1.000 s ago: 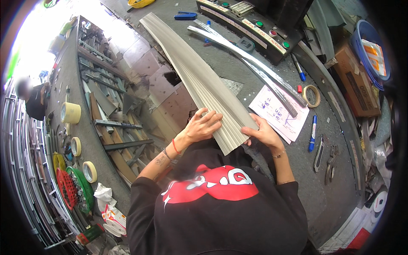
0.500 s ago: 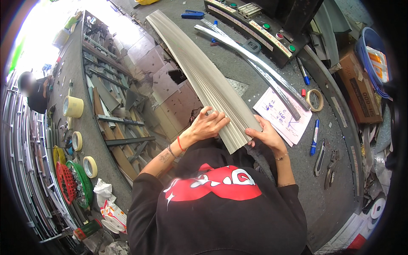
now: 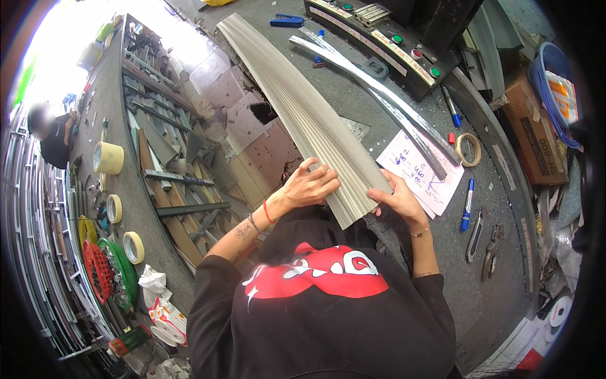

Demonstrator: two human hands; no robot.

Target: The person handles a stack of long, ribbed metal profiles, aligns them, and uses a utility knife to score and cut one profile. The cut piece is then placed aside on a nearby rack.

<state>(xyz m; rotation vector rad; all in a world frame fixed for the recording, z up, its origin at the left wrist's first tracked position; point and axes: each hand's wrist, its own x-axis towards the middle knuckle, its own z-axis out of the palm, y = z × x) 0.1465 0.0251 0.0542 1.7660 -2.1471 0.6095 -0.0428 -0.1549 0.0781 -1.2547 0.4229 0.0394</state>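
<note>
A long strip of greyish-beige pleated mesh (image 3: 309, 114) runs from the far left down to my lap, its folds fanned out at the near end. My left hand (image 3: 308, 187) is closed on the left edge of the strip, fingers curled over the outer folds. At the right edge, near the end, my right hand (image 3: 399, 198) pinches the mesh with the thumb on top; the fingers beneath are mostly hidden. Beside my right hand, pink sheets with handwriting (image 3: 413, 167) lie on the grey bench, partly under shiny metal profiles (image 3: 391, 95).
Right of me lie a blue marker (image 3: 468, 205), a utility knife (image 3: 475, 235), pliers (image 3: 492, 252) and a tape roll (image 3: 468, 150). A button panel (image 3: 379, 44) stands at the back. Leftward is a rack of metal offcuts (image 3: 167, 145); another person (image 3: 55, 136) is far left.
Both hands keep their places on the pleated mesh. My right hand and the near right edge of the strip have shifted very slightly.
</note>
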